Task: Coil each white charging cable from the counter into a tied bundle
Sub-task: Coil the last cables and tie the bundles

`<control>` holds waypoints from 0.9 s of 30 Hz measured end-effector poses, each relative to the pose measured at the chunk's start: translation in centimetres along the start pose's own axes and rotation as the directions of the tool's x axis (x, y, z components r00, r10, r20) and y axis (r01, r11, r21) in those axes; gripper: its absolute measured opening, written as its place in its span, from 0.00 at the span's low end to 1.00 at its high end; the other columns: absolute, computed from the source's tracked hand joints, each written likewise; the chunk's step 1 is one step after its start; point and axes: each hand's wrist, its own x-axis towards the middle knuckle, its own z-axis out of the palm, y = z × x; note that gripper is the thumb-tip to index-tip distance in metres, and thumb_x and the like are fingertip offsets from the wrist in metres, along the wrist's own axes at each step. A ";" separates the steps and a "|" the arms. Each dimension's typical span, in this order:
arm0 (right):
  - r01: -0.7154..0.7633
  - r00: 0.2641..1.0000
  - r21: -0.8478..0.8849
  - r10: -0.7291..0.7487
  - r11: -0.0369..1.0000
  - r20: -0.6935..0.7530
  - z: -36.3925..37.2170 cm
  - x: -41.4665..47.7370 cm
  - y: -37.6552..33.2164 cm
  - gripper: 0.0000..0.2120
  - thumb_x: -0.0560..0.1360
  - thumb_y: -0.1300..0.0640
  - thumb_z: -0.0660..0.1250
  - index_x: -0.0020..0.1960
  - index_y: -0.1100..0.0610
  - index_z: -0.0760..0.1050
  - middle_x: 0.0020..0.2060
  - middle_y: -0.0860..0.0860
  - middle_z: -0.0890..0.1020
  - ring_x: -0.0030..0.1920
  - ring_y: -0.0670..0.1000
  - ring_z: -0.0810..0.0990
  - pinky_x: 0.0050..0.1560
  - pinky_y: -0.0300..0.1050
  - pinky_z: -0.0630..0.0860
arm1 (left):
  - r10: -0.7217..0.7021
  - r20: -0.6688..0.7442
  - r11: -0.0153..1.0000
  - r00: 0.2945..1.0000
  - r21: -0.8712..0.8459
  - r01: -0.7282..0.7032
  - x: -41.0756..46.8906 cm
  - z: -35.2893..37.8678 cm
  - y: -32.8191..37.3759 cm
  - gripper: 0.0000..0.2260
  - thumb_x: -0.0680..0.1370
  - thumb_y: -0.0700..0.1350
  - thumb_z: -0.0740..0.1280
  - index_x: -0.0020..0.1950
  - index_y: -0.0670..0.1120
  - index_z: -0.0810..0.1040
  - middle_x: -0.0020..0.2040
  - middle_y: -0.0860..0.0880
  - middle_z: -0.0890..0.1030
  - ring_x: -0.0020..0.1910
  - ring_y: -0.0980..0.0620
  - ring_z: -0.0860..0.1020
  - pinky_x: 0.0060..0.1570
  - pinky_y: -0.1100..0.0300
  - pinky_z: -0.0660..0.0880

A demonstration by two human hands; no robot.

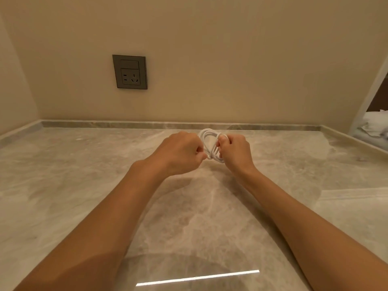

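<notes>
I see my left hand (180,152) and right hand (235,151) raised above the marble worktop (84,175), both closed on the white charging cable (210,141). The cable sits between them as a small coil of several loops, its top arching just beyond the knuckles. A wall socket (130,72) lies far beyond my left hand.

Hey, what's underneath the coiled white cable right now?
Bare marble counter lies below the cable, which both hands, left and right, hold. Fingers hide the lower loops; whether they touch the counter is unclear.
</notes>
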 end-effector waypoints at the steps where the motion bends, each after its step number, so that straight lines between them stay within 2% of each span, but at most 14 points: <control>1: 0.025 1.000 -0.081 -0.024 0.996 0.017 0.1 0.0 0.0 0.18 0.78 0.61 0.55 0.31 0.60 0.72 0.34 0.59 0.77 0.38 0.57 0.73 0.40 0.48 0.67 | 0.010 -0.025 1.000 1.000 -0.011 -0.010 0.1 -0.2 0.1 0.11 0.77 0.45 0.64 0.40 0.41 0.81 0.33 0.50 0.77 0.38 0.48 0.75 0.39 0.56 0.70; 3: 0.090 0.995 -0.186 -0.078 0.978 0.069 0.3 0.0 -0.1 0.16 0.80 0.59 0.55 0.40 0.66 0.76 0.40 0.61 0.79 0.42 0.60 0.75 0.43 0.50 0.69 | 0.013 -0.077 1.000 0.997 -0.026 -0.015 0.2 -0.4 0.2 0.11 0.77 0.46 0.64 0.41 0.41 0.81 0.35 0.48 0.78 0.38 0.47 0.75 0.38 0.57 0.69; 5: 0.188 0.974 -0.205 -0.156 0.961 0.162 0.3 -0.2 -0.3 0.16 0.80 0.60 0.56 0.39 0.65 0.75 0.37 0.59 0.78 0.39 0.57 0.74 0.41 0.49 0.67 | -0.002 -0.145 0.999 0.989 -0.044 -0.004 0.3 -0.4 0.0 0.13 0.78 0.47 0.63 0.41 0.40 0.81 0.36 0.47 0.78 0.39 0.48 0.75 0.38 0.58 0.68; 8: 0.261 0.912 -0.088 -0.216 0.961 0.347 0.4 -0.8 -0.7 0.16 0.79 0.61 0.58 0.35 0.64 0.74 0.25 0.48 0.69 0.27 0.46 0.66 0.32 0.42 0.61 | -0.052 -0.244 0.995 0.968 -0.098 0.029 0.3 -0.3 -0.3 0.11 0.76 0.48 0.66 0.42 0.42 0.82 0.35 0.50 0.76 0.37 0.50 0.72 0.35 0.59 0.64; 10: 0.263 0.867 0.029 -0.249 0.964 0.431 0.4 -1.0 -0.9 0.17 0.79 0.61 0.59 0.31 0.59 0.71 0.24 0.46 0.66 0.25 0.43 0.65 0.31 0.37 0.60 | -0.107 -0.294 0.988 0.950 -0.136 0.069 0.4 -0.5 -0.4 0.12 0.74 0.51 0.68 0.41 0.42 0.81 0.33 0.50 0.75 0.35 0.50 0.71 0.31 0.60 0.61; 12: 0.264 0.820 0.099 -0.278 0.959 0.500 0.0 -1.4 -1.4 0.18 0.80 0.61 0.58 0.31 0.58 0.66 0.26 0.48 0.67 0.25 0.42 0.64 0.31 0.35 0.61 | -0.186 -0.367 0.971 0.911 -0.212 0.113 0.6 -1.1 -0.9 0.16 0.73 0.53 0.68 0.37 0.40 0.78 0.29 0.50 0.72 0.33 0.49 0.70 0.31 0.58 0.57; 14: 0.217 0.759 0.183 -0.284 0.959 0.586 -0.6 -2.0 -2.2 0.15 0.80 0.63 0.56 0.37 0.62 0.71 0.29 0.51 0.68 0.26 0.41 0.65 0.30 0.32 0.63 | -0.243 -0.414 0.947 0.877 -0.297 0.122 0.8 -1.5 -1.9 0.14 0.74 0.51 0.68 0.34 0.43 0.75 0.27 0.51 0.69 0.31 0.50 0.67 0.32 0.59 0.54; 16: 0.127 0.709 0.283 -0.286 0.951 0.645 -1.0 -2.4 -2.7 0.14 0.81 0.63 0.54 0.43 0.65 0.74 0.30 0.51 0.67 0.25 0.39 0.66 0.28 0.30 0.64 | -0.265 -0.387 0.932 0.883 -0.338 0.131 0.8 -1.5 -2.8 0.15 0.75 0.49 0.67 0.32 0.44 0.72 0.25 0.51 0.67 0.28 0.52 0.65 0.32 0.55 0.54; 19: -0.027 0.693 0.452 -0.310 0.891 0.651 -1.2 -2.1 -2.3 0.14 0.82 0.61 0.53 0.48 0.68 0.73 0.31 0.52 0.66 0.28 0.41 0.65 0.32 0.32 0.63 | -0.314 -0.335 0.896 0.888 -0.415 0.160 0.7 -0.7 -3.7 0.18 0.76 0.47 0.66 0.27 0.48 0.68 0.24 0.50 0.65 0.27 0.54 0.62 0.30 0.59 0.59; 21: -0.130 0.702 0.532 -0.301 0.837 0.645 -1.3 -1.8 -2.1 0.15 0.81 0.60 0.52 0.53 0.69 0.73 0.32 0.53 0.65 0.30 0.43 0.65 0.35 0.34 0.65 | -0.318 -0.307 0.874 0.897 -0.462 0.152 0.7 -0.1 -3.7 0.18 0.77 0.44 0.65 0.26 0.48 0.68 0.25 0.49 0.67 0.27 0.53 0.64 0.31 0.59 0.61; 24: -0.257 0.748 0.642 -0.272 0.722 0.606 -1.6 -1.6 -2.0 0.12 0.81 0.61 0.52 0.48 0.63 0.73 0.29 0.51 0.65 0.26 0.43 0.65 0.32 0.33 0.67 | -0.255 -0.272 0.916 0.928 -0.376 0.142 0.7 0.8 -3.6 0.13 0.77 0.39 0.62 0.32 0.42 0.74 0.32 0.43 0.76 0.33 0.47 0.71 0.36 0.57 0.67; 27: -0.317 0.810 0.688 -0.191 0.653 0.555 -1.5 -1.1 -1.6 0.13 0.81 0.60 0.53 0.40 0.60 0.70 0.25 0.47 0.66 0.25 0.43 0.65 0.32 0.33 0.66 | -0.212 -0.125 0.942 0.969 -0.289 0.169 0.5 1.5 -3.2 0.17 0.79 0.40 0.58 0.29 0.47 0.68 0.30 0.50 0.70 0.30 0.54 0.67 0.34 0.64 0.64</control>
